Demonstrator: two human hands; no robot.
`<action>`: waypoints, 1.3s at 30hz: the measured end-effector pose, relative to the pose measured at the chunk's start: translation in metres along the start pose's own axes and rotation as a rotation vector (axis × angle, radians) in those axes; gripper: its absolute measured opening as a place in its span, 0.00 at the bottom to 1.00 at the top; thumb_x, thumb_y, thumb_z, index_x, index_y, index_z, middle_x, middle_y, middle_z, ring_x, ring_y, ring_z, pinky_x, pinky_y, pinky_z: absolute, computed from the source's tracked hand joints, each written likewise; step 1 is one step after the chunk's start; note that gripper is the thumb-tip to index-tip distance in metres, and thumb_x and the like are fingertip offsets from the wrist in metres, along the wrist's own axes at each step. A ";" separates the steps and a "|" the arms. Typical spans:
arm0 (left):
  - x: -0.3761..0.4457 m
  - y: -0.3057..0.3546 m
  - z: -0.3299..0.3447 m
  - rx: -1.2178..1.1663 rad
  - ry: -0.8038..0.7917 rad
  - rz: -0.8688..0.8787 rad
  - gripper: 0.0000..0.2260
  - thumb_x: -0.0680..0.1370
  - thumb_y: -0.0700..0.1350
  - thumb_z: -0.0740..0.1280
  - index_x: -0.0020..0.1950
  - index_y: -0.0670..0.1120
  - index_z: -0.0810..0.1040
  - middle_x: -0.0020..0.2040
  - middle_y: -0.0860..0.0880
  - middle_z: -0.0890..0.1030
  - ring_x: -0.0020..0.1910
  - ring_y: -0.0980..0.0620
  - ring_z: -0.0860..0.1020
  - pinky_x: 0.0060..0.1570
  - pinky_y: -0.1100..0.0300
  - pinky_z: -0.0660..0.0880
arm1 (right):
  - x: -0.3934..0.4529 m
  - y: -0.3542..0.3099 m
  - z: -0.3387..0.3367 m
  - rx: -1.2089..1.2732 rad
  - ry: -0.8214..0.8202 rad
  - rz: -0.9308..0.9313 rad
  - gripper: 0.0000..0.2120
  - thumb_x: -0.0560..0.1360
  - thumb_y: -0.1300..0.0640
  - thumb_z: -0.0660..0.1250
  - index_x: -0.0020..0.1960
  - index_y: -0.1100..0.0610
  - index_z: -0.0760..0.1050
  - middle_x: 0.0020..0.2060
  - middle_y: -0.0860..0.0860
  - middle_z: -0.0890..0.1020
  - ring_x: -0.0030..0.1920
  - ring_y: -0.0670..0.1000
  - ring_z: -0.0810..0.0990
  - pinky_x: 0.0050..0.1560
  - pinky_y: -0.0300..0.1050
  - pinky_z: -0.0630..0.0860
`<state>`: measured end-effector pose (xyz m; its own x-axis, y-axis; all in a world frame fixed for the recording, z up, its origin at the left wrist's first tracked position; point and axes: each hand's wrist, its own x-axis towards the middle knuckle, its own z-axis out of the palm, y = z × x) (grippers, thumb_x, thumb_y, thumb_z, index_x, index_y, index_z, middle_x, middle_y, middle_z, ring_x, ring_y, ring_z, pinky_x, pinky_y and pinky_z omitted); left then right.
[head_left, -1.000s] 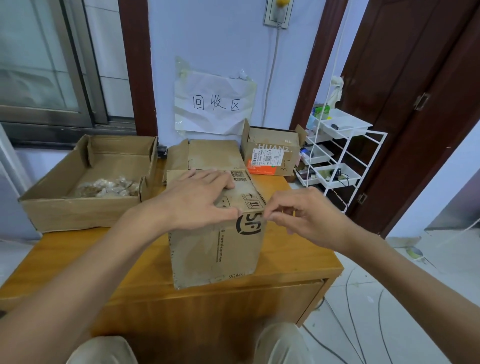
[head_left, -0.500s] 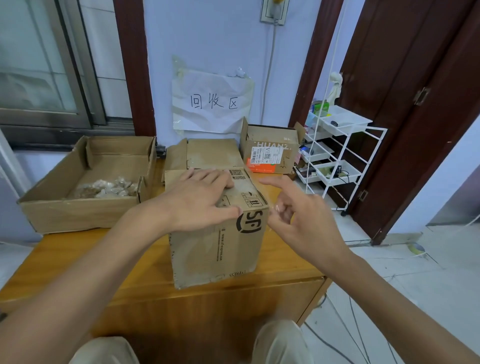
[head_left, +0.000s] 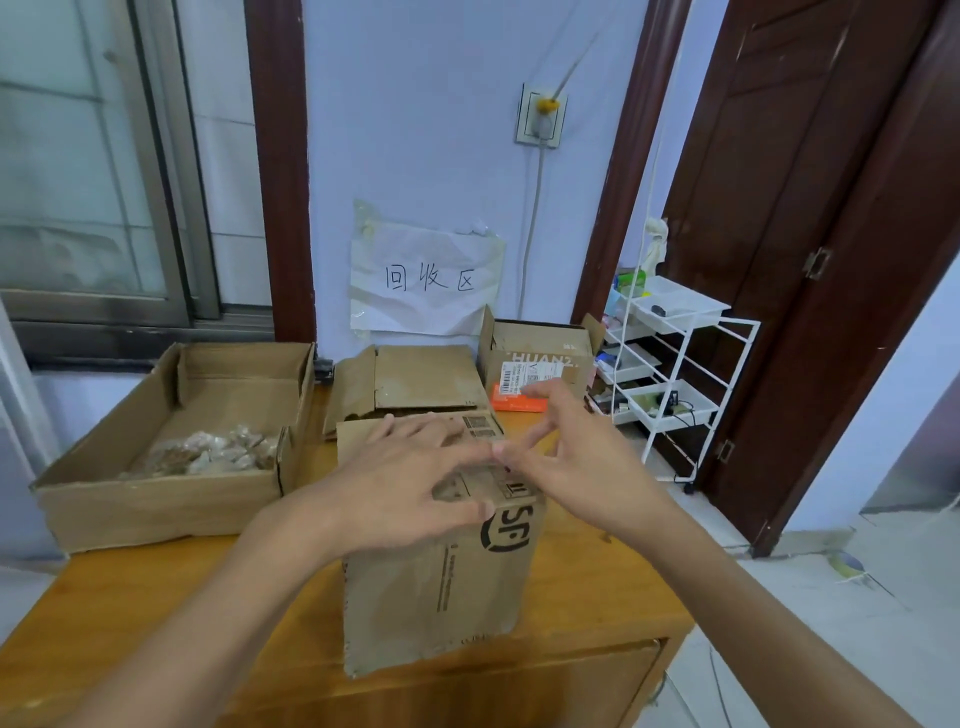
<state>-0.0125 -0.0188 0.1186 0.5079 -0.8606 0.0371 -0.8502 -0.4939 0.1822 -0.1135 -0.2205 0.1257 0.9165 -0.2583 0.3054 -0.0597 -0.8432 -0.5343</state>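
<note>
The left hand (head_left: 410, 483) stays flat, fingers spread, on the box (head_left: 441, 587) beneath it. The right hand (head_left: 576, 467) has moved from beside the box to over its top's right edge, fingers spread, holding nothing.

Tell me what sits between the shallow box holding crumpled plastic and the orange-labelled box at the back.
An open-flapped cardboard box sits between the shallow box and the orange-labelled box, in the head view.
</note>
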 end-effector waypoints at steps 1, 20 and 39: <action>-0.001 0.000 -0.002 -0.008 -0.013 0.007 0.25 0.80 0.72 0.55 0.77 0.73 0.59 0.84 0.54 0.53 0.83 0.52 0.48 0.81 0.42 0.44 | 0.007 -0.001 0.000 -0.053 -0.052 0.003 0.31 0.73 0.32 0.69 0.72 0.38 0.64 0.48 0.37 0.83 0.46 0.43 0.82 0.49 0.53 0.81; -0.004 -0.003 0.006 -0.031 -0.001 0.051 0.18 0.81 0.70 0.51 0.72 0.79 0.63 0.85 0.56 0.50 0.84 0.48 0.41 0.80 0.42 0.34 | 0.026 -0.030 -0.001 -0.987 -0.048 -0.523 0.16 0.71 0.52 0.75 0.57 0.49 0.78 0.54 0.52 0.73 0.51 0.54 0.76 0.29 0.43 0.56; -0.005 -0.004 0.006 -0.122 0.013 0.028 0.18 0.80 0.71 0.54 0.70 0.78 0.66 0.84 0.57 0.51 0.83 0.50 0.41 0.80 0.42 0.35 | 0.033 0.002 -0.010 -0.713 -0.044 -0.681 0.06 0.74 0.47 0.74 0.43 0.47 0.80 0.42 0.42 0.75 0.40 0.47 0.79 0.27 0.41 0.61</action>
<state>-0.0126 -0.0129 0.1117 0.4870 -0.8716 0.0566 -0.8412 -0.4506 0.2989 -0.0875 -0.2354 0.1425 0.8566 0.3934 0.3339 0.2752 -0.8957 0.3493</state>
